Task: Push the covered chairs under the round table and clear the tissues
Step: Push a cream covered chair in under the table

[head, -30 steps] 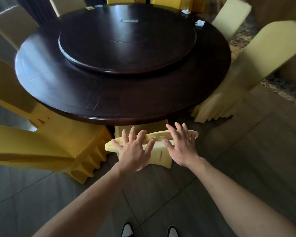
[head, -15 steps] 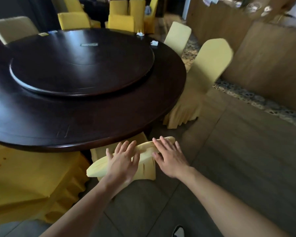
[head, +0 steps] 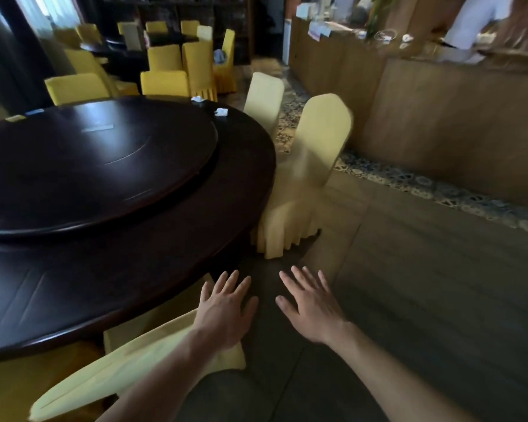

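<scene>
The covered chair (head: 128, 357) nearest you sits low at your left, its pale yellow back tucked close against the rim of the round table (head: 134, 269), with the seat out of sight beneath the dark top. On that table a raised turntable (head: 98, 166) fills the middle, and two crumpled tissues (head: 221, 112) lie on the far rim beyond it (small and white, a little blurred). Your left hand (head: 226, 312) is spread flat with fingers apart, its heel over the chair's top corner; whether it touches the fabric you cannot tell. Your right hand (head: 311, 306) hovers just beside it over the grey floor (head: 424, 284), fingers also straight and apart, holding nothing. Further right, a second covered chair (head: 305, 178) stands at the table's edge, tilted and motion-blurred, before a wooden counter (head: 439, 126).
</scene>
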